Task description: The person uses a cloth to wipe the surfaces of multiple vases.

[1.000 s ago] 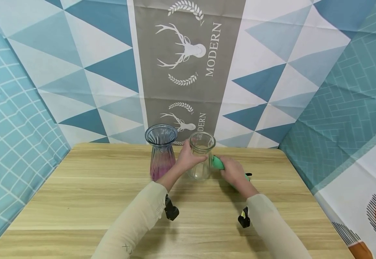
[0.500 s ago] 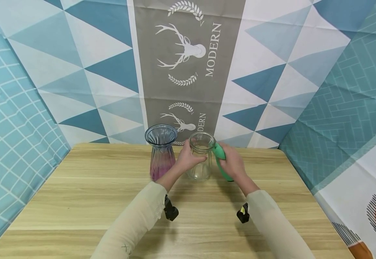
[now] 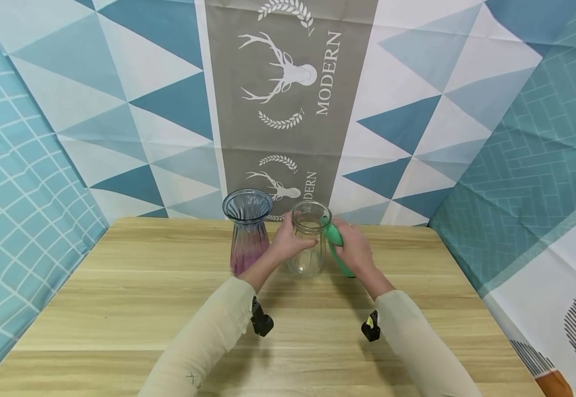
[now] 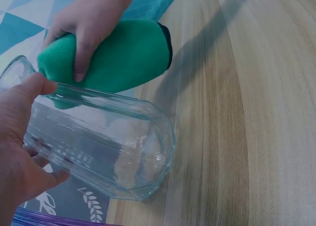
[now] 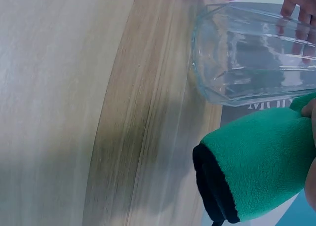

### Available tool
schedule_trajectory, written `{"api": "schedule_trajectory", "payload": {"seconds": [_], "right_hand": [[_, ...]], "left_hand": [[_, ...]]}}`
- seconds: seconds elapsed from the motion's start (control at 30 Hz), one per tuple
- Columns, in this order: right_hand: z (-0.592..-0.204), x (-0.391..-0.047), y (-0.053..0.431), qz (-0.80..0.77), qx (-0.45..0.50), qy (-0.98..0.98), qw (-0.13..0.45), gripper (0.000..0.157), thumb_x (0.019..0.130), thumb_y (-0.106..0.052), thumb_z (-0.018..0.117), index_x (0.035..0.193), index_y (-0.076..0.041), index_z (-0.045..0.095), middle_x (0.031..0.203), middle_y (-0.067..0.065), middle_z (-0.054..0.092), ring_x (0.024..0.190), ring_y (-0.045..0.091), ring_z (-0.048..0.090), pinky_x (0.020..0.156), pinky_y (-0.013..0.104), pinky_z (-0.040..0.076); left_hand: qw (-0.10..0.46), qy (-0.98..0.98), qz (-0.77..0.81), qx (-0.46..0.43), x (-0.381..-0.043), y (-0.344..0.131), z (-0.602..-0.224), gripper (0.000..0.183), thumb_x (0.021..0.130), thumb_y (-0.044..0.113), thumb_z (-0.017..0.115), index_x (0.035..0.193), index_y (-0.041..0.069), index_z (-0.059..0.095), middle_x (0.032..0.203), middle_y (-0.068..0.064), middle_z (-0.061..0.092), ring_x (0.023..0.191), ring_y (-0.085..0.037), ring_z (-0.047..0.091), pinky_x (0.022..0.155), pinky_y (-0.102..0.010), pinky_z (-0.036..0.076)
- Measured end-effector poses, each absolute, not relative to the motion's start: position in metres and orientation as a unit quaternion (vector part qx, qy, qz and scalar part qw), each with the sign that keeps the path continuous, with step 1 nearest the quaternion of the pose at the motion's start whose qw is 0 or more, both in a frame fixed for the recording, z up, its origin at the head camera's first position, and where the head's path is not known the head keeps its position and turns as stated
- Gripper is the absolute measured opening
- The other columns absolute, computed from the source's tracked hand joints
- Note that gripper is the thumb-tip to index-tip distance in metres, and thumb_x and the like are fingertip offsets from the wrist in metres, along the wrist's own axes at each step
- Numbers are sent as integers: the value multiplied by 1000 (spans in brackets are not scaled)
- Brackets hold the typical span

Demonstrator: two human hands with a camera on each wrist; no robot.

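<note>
A clear glass vase point(image 3: 305, 259) with a round rim stands near the table's back edge. My left hand point(image 3: 290, 241) grips it by the neck from the left, thumb on the near side and fingers behind, as the left wrist view shows. In my right hand point(image 3: 355, 248) is a green cloth point(image 5: 261, 162) with black edging, bunched into a roll. The cloth's upper end lies against the vase's right side just under the rim; its black-edged end hangs lower, beside the glass. In the left wrist view the cloth point(image 4: 118, 58) overlaps the vase's wall.
Left of the clear vase stands a second ribbed glass vase point(image 3: 248, 231), blue at the flared rim and purple below. The wooden table point(image 3: 119, 309) ends just behind both vases, against a patterned cloth backdrop point(image 3: 169, 110). Cloth hangs on both sides too.
My right hand has raised the green cloth from low beside the vase up to its neck and rim. The left hand keeps its grip, and the vase stays in place.
</note>
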State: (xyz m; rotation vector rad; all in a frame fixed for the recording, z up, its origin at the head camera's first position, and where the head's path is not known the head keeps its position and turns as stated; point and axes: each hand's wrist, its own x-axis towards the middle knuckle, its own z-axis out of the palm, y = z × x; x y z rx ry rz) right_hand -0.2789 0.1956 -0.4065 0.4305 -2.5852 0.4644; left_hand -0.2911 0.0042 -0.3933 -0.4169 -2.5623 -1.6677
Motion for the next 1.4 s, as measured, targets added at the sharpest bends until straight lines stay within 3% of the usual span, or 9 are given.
{"api": "schedule_trajectory", "payload": {"seconds": [0.33,0.73,1.03,1.4], "right_hand": [[-419,-279,201,105,164,-971,141,54,80,-7,70,131,-12,53,124,10,61,102,33,58,81,50,51],[-437,-274,205,43,180,-981,56,46,84,-7,65,129,-11,54,126,11,59,111,36,56,88,52,49],[-427,-277,212,98,173,-975,101,51,83,-6,65,132,-10,51,125,13,59,109,35,58,87,52,50],[-399,-282,208,200,148,-949,192,40,87,-9,59,127,-12,55,109,10,65,93,28,61,73,45,51]], "left_hand": [[20,-826,-547,-134,-292,4,-393,81,69,21,79,133,5,33,130,-18,51,125,-32,47,107,-44,39],[20,-836,-530,-137,-292,3,-394,82,72,20,78,137,6,31,134,-19,49,128,-33,44,108,-45,37],[15,-836,-532,-136,-291,3,-392,82,72,19,77,138,6,31,135,-19,48,129,-34,44,108,-45,37],[22,-838,-526,-146,-291,4,-392,81,71,18,76,137,4,32,136,-20,48,129,-34,43,109,-45,35]]}}
